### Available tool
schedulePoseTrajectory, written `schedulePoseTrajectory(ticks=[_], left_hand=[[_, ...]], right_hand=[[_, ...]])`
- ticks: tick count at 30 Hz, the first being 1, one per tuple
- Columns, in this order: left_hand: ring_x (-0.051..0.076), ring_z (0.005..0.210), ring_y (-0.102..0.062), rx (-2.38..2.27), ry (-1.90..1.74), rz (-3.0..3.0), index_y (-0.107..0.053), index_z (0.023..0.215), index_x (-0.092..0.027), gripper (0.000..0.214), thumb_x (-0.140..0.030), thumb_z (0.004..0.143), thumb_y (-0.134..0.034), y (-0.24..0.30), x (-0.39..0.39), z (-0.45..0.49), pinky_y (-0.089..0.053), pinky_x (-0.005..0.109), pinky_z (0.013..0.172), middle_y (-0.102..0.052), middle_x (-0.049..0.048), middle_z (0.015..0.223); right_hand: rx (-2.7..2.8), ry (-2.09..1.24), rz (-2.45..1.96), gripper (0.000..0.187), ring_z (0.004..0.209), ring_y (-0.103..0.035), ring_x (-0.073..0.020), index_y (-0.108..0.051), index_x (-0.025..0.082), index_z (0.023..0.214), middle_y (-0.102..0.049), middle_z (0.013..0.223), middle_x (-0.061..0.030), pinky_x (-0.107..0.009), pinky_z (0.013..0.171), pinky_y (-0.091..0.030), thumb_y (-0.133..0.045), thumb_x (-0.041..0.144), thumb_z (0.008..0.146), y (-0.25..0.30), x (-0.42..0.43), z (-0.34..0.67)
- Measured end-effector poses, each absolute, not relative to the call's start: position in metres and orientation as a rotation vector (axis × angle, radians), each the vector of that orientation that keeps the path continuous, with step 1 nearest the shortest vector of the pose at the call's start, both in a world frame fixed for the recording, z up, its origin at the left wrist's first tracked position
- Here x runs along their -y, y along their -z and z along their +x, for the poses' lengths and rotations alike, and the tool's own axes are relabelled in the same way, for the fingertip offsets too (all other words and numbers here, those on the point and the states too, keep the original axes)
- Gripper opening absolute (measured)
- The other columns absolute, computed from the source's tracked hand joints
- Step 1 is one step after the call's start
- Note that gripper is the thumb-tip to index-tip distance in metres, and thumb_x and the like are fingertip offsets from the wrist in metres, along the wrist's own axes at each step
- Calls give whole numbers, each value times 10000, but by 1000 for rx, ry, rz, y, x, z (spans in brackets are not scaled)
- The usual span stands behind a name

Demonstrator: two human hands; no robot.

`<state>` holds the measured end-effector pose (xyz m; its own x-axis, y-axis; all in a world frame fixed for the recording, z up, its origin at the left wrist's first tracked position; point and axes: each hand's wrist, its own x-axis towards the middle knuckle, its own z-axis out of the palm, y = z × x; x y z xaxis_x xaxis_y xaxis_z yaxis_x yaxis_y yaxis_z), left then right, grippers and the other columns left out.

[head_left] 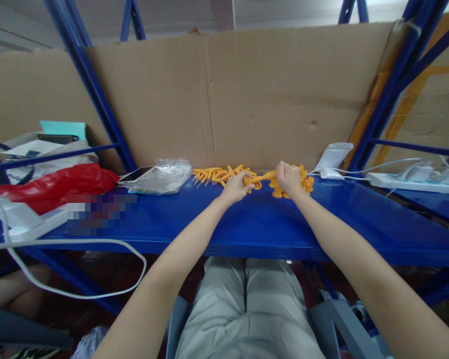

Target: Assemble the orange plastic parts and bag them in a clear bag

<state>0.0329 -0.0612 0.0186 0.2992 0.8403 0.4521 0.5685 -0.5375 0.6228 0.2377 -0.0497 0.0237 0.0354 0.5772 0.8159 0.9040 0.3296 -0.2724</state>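
Observation:
My left hand [236,188] is closed in a pinch on a small yellow plastic piece with a round, cup-like end [257,185]. My right hand [289,178] is a fist around the slim shaft of a yellow plastic part [269,175], which points toward the left hand. Whether the two pieces are joined, I cannot tell. Left of my hands lies a heap of yellow branched plastic parts [217,174], with thin curly wires or springs at its near edge. Behind and under my right hand is a pile of yellow parts with round flanged ends [307,185].
A clear plastic bag [168,177] lies left on the blue shelf [254,224], near a red bag [67,184]. White adapters and cables [333,172] and a power strip [415,183] are at the right. Cardboard [277,94] walls the back. A white cable [97,241] loops over the front edge.

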Motion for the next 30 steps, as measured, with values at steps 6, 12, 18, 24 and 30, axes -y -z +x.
schedulePoseTrajectory(ticks=[6,12,18,24,30], left_hand=[[186,739,-657,-1337,-1175,2357,-587,1081,-189,265,-199,829,-666,-21,67,35,-495,327,808,-606,-26,663],[228,896,-667,-1327,-1150,2366,-582,1056,-174,274,-158,801,-679,-19,63,32,-489,367,878,-663,30,795],[222,843,-671,-1367,-1099,2276,-570,1062,-178,300,-126,782,-664,-14,54,28,-515,364,840,-659,34,806],[201,728,-658,-1391,-1038,2207,-574,1033,-182,268,-125,785,-659,-15,52,27,-527,344,755,-646,26,753],[191,696,-657,-1354,-1033,2200,-584,1019,-169,248,-150,792,-683,-15,51,25,-526,338,728,-662,37,743]], right_hand=[[1594,381,-1387,464,595,-565,-207,-539,212,619,-603,594,-91,-314,591,-332,-260,307,978,-24,45,239],[1606,347,-1415,445,557,-532,-208,-506,223,601,-553,537,-70,-312,569,-311,-273,314,970,-21,44,233],[1676,358,-1388,380,586,-539,-201,-527,226,673,-574,576,-45,-291,575,-304,-333,368,967,-20,52,221],[1826,408,-1337,350,623,-568,-198,-529,218,716,-591,620,-50,-286,601,-325,-365,395,969,-22,60,222],[1797,388,-1389,436,643,-594,-229,-597,195,790,-604,635,-84,-313,620,-366,-259,373,1000,-18,53,226]])
